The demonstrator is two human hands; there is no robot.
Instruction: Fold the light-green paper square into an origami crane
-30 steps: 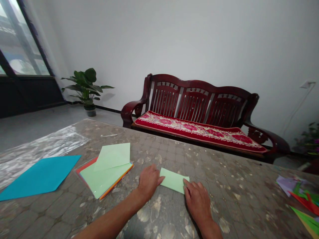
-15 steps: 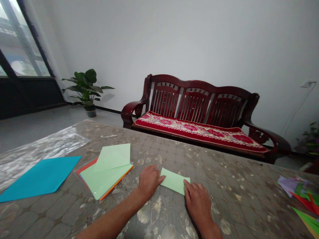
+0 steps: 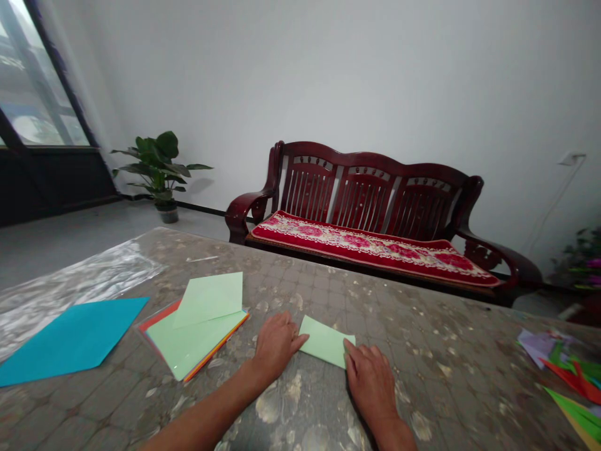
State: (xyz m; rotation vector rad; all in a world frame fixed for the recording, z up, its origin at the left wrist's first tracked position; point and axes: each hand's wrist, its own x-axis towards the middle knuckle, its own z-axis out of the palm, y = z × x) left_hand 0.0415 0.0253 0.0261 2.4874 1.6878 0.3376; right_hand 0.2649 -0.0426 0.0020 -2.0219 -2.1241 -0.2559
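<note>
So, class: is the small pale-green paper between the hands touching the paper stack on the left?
Apart. The head view shows patterned tabletop between the small pale-green paper and the paper stack, with the left hand also between.

- Across a patterned grey-brown tabletop (image 3: 460,341), near center, pale-green paper rectangle (image 3: 323,340)
- Farther left, multicolored paper stack (image 3: 192,351) and blue sheet (image 3: 70,341)
- At far right, jumbled colored papers (image 3: 578,376)

No text, label, brand, number or sign is legible in the head view. Pale marks (image 3: 11,61) visible through the window (image 3: 37,100) at upper left are too blurred to identify as lettering.
</note>
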